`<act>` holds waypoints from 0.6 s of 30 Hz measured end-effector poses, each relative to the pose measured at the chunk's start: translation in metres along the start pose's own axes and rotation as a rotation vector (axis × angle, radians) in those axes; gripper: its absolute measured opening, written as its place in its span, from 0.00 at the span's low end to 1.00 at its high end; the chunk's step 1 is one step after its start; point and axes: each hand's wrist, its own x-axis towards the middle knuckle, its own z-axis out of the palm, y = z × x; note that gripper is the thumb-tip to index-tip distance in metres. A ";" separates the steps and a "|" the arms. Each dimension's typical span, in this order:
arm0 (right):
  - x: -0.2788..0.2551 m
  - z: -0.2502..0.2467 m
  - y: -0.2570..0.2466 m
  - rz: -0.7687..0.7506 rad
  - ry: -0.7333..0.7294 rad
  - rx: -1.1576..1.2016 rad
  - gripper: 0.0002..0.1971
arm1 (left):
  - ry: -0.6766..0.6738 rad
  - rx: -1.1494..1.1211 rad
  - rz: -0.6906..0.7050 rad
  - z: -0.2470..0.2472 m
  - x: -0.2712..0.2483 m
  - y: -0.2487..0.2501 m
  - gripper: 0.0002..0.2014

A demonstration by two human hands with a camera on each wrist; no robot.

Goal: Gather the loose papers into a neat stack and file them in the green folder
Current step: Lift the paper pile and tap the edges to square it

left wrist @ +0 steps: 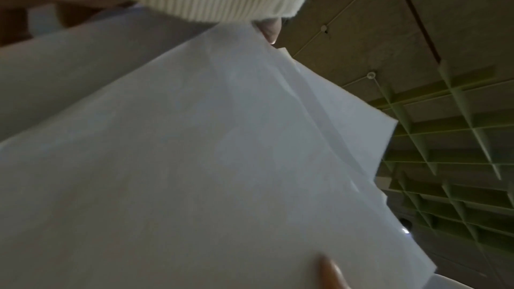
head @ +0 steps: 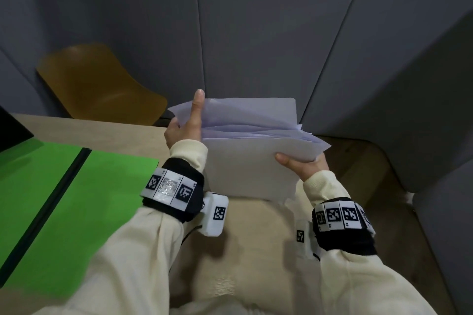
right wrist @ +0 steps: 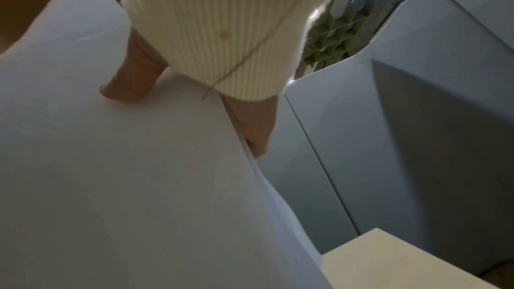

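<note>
A loose, fanned stack of white papers (head: 253, 153) is held upright above the table, its sheets splayed and uneven at the top right. My left hand (head: 183, 125) grips its left edge, thumb raised along the front sheet. My right hand (head: 302, 163) pinches the right edge, thumb on the front and fingers behind. In the left wrist view the papers (left wrist: 208, 162) fill the frame; in the right wrist view the papers (right wrist: 125, 173) show my thumb (right wrist: 128, 82) pressing on them. The green folder (head: 76, 210) lies open and flat on the table at the left.
A wooden table (head: 122, 133) carries the folder. A brown chair seat (head: 99, 82) stands behind it on the left. Grey padded wall panels (head: 281, 33) close in the back and right. A dark object (head: 12, 128) sits at the far left edge.
</note>
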 end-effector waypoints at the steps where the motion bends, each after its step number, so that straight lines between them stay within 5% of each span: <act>1: -0.001 0.002 -0.001 -0.010 -0.006 0.000 0.23 | 0.007 -0.010 -0.005 0.001 -0.001 0.001 0.47; 7: -0.006 0.008 -0.007 -0.050 -0.002 -0.001 0.22 | -0.007 0.042 0.102 0.004 -0.005 -0.002 0.28; 18: -0.014 0.011 -0.012 -0.051 0.027 0.078 0.17 | -0.005 0.058 0.294 0.007 -0.013 -0.014 0.37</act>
